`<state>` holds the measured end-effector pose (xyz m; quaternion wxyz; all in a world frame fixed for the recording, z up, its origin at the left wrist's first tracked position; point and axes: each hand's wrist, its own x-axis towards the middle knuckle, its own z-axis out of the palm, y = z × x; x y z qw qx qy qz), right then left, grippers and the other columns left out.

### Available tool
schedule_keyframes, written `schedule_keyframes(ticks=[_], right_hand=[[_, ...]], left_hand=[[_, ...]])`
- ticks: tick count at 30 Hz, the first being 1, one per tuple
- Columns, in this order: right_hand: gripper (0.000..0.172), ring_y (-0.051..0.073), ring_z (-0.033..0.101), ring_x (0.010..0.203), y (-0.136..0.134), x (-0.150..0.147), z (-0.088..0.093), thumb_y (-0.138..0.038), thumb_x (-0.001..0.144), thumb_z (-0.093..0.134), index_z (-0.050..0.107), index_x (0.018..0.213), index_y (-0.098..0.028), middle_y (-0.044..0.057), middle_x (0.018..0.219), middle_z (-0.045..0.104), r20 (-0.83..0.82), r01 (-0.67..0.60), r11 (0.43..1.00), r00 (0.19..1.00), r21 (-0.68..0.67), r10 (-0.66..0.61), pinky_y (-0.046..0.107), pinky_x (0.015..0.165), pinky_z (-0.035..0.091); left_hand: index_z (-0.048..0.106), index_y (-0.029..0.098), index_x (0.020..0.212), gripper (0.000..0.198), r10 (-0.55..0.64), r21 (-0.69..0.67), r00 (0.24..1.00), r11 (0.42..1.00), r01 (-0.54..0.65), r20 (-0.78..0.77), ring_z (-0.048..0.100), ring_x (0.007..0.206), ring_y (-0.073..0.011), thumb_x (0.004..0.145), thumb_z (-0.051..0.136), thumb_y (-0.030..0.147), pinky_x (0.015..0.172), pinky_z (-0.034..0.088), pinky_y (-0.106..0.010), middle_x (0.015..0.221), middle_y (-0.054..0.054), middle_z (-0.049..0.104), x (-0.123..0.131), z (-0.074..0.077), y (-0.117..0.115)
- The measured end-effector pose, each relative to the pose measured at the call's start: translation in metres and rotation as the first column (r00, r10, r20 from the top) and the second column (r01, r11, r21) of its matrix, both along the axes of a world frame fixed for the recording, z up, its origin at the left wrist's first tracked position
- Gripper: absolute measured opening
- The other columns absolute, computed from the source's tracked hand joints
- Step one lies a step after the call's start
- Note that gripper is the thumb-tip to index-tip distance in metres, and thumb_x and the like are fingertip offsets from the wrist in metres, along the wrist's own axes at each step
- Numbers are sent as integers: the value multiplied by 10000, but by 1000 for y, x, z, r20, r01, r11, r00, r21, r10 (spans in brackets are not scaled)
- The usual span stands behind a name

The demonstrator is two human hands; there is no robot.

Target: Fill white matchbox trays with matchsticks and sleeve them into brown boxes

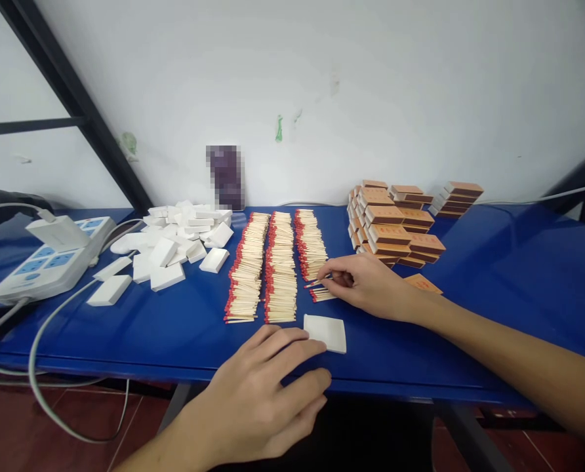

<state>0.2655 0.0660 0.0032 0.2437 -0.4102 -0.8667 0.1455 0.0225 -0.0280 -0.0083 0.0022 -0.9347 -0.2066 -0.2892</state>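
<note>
Three rows of red-headed matches lie on the blue table: a left row [246, 269], a middle row [280, 269] and a shorter right row [311, 242]. At the near end of the right row, my right hand [371, 285] pinches thumb and forefinger on matches; how many is hidden. A white matchbox tray [329, 333] rests in front of that row, its open side up. My left hand [265, 393] reaches over the table's front edge with fingers apart, fingertips at the tray's left and near side. Whether they press on it I cannot tell.
White matchbox trays [174, 239] lie heaped on the left. Printed matchbox sleeves [388, 216] are stacked at back right, with another sleeve [423, 284] flat behind my right forearm. A power strip [51, 259] with cables occupies the far left. A blurred phone-like object [226, 177] leans against the wall.
</note>
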Motion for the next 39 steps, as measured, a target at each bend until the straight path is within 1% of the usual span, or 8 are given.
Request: schedule_keyframes(ticks=[10, 18, 22, 24, 27, 30, 35, 39], right_hand=[[134, 90, 420, 484, -1, -1, 0, -215, 862, 563, 626, 746, -195, -62, 543, 491, -3, 0, 1000, 1000, -7, 0, 232, 510, 318], [147, 89, 407, 485, -3, -1, 1, -202, 859, 554, 615, 726, -192, -61, 540, 477, -20, -21, 1000, 1000, 0, 21, 237, 513, 312], [153, 95, 384, 493, -3, 0, 1, -184, 856, 550, 627, 723, -193, -60, 538, 452, -24, -49, 998, 998, 33, 50, 241, 517, 310], [167, 99, 405, 516, -3, 1, 2, -188, 868, 547, 648, 734, -188, -44, 569, 492, -20, -73, 996, 997, 52, 74, 241, 531, 324], [237, 104, 448, 546, -4, 1, 4, -227, 909, 537, 674, 721, -180, -14, 627, 557, -8, -105, 993, 994, 61, 106, 244, 545, 333], [286, 105, 472, 547, -5, 0, 7, -255, 934, 533, 700, 715, -179, -1, 642, 588, -4, -125, 991, 992, 56, 126, 250, 547, 329], [270, 108, 514, 558, -6, 0, 7, -293, 950, 539, 764, 848, -186, 11, 684, 656, -20, -152, 987, 988, 43, 153, 247, 560, 351], [270, 111, 540, 575, -7, 0, 6, -287, 958, 532, 776, 897, -189, 15, 702, 676, -5, -163, 986, 987, 39, 163, 248, 581, 364]], left_hand=[[663, 155, 1051, 159, -5, -5, 1000, 1000, 5, 3, 611, 1084, -259, 918, 578, 140, 910, 525, -399, 1149, -89, 687, 0, 0, 1], [664, 158, 1051, 161, -2, 1, 1000, 1000, 2, 2, 613, 1084, -252, 920, 573, 141, 915, 526, -395, 1145, -92, 689, 0, 0, 0], [664, 157, 1054, 161, -9, -1, 1000, 1000, 9, 5, 612, 1086, -259, 917, 582, 142, 909, 525, -399, 1150, -91, 688, -1, -1, 0], [665, 158, 1051, 158, -7, -4, 1000, 1000, 7, 4, 610, 1087, -260, 919, 579, 141, 910, 523, -399, 1151, -89, 689, -1, -1, 0], [664, 162, 1050, 156, 2, -4, 1000, 1000, -2, -3, 612, 1087, -253, 921, 578, 144, 913, 526, -394, 1147, -86, 691, -1, 0, 0], [665, 164, 1049, 155, 9, 0, 1000, 1000, -9, -4, 613, 1091, -249, 923, 575, 148, 920, 528, -391, 1143, -86, 692, 0, 1, 0], [667, 163, 1051, 159, 3, 3, 1000, 1000, -3, 1, 618, 1084, -255, 924, 572, 147, 916, 533, -397, 1145, -90, 695, 0, 0, 0], [669, 161, 1050, 159, 0, -1, 1000, 1000, 0, -1, 612, 1090, -255, 927, 569, 149, 913, 533, -397, 1149, -90, 693, 0, -1, 0]])
